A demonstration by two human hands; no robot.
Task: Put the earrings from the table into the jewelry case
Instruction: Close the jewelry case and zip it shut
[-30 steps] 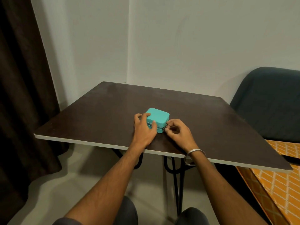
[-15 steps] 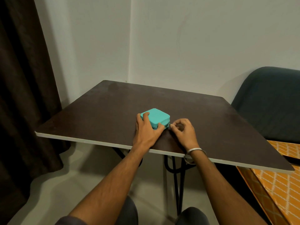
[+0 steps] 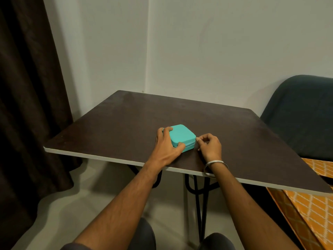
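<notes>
A dark curtain (image 3: 27,105) hangs at the far left. The desk (image 3: 126,123) is a dark brown slab with a pale front edge.

The left forearm runs up from the lower edge to the left hand (image 3: 166,147). This hand grips the left side of the case (image 3: 182,136): fingers curl over the far left corner, the thumb presses the near side wall. The case is teal, square with rounded corners, lid down, and sits flat on the desk near its front edge.

The right hand (image 3: 210,146) is just beside the right corner of the case, fingers curled, thumb and forefinger pinched at the zipper seam. What they pinch is too small to tell. A metal bangle (image 3: 215,165) circles the right wrist.

A dark chair (image 3: 302,114) stands at the far right.
</notes>
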